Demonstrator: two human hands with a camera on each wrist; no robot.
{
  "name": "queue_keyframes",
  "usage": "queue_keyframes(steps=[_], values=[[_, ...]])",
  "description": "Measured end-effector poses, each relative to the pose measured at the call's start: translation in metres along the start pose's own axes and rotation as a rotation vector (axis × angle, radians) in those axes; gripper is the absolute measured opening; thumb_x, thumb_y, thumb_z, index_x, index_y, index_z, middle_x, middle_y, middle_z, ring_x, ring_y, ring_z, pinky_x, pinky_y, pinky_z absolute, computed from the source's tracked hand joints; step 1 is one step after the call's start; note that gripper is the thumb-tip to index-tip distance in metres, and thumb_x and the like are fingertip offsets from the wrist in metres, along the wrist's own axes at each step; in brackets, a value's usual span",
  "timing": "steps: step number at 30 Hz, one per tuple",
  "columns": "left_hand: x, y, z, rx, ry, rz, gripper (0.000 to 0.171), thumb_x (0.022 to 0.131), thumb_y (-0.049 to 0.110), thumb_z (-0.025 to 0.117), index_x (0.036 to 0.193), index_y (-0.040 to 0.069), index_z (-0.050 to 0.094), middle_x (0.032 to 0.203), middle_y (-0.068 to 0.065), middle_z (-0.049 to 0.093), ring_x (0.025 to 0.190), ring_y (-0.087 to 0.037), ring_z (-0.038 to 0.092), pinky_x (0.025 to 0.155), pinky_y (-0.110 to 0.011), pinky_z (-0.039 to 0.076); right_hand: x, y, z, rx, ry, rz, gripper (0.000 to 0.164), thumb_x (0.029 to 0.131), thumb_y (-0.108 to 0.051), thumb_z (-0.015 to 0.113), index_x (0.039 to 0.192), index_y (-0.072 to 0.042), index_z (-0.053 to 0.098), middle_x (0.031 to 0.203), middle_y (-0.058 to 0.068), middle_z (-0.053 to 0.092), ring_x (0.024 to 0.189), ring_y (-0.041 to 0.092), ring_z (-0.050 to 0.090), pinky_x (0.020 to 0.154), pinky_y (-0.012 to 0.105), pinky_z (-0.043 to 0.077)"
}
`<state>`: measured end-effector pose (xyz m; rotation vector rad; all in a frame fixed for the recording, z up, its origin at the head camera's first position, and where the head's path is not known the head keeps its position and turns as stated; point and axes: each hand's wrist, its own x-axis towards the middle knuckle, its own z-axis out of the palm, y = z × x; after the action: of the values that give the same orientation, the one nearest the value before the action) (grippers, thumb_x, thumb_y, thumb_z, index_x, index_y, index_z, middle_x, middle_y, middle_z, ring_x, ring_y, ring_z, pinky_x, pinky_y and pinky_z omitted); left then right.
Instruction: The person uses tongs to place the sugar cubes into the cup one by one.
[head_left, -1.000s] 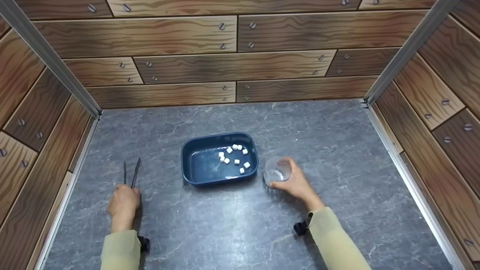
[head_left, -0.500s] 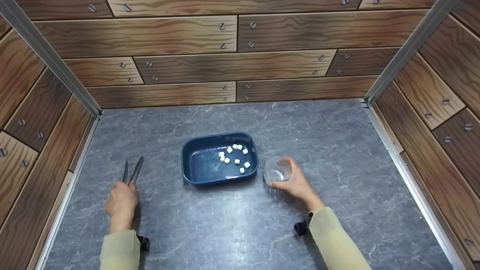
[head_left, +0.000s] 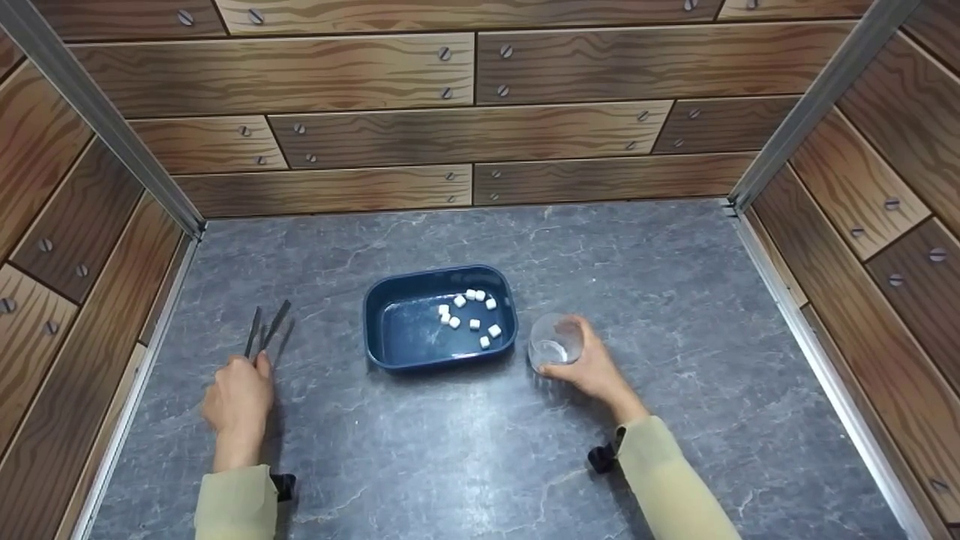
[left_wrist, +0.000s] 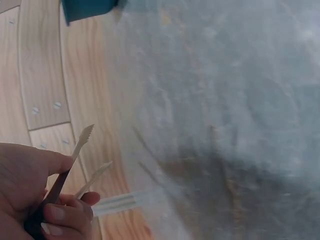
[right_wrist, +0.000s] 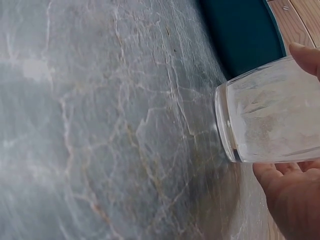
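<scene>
now tongs (head_left: 275, 324) apparently higher than before

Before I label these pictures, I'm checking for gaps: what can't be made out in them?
Head view: the rear end of the tongs, hidden by the left grip.
Head view: what the white cubes are made of, too small to tell.
Left wrist view: most of the blue tray, cut off by the top edge.
Right wrist view: the mouth of the clear cup, cut off by the right edge.
</scene>
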<state>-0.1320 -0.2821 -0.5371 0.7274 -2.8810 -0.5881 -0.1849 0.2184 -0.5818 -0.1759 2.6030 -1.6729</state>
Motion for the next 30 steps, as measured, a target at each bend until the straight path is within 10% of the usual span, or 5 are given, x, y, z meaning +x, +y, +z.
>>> queue_keyframes(steps=[11,30], values=[[-0.010,0.028,-0.012,-0.065,0.154,0.214,0.042,0.098,0.034,0.055,0.089,-0.007,0.057,0.067,-0.025,0.058,0.048,-0.041,0.054,0.041,-0.052,0.039,-0.001,0.001,0.000,-0.014,0.006,0.007,0.093,0.059,-0.014,0.094,0.136,-0.003,0.043,0.129,0.018,0.058,0.122,0.034,0.051,0.107,0.048,0.032],[-0.024,0.070,-0.007,-0.115,0.148,0.695,0.024,0.091,0.030,0.069,0.091,0.007,0.067,0.072,-0.004,0.060,0.057,-0.028,0.058,0.047,-0.047,0.042,-0.015,-0.044,-0.004,0.039,-0.016,0.019,0.083,0.066,0.002,0.086,0.134,0.010,0.041,0.129,0.032,0.053,0.124,0.044,0.047,0.109,0.051,0.028]])
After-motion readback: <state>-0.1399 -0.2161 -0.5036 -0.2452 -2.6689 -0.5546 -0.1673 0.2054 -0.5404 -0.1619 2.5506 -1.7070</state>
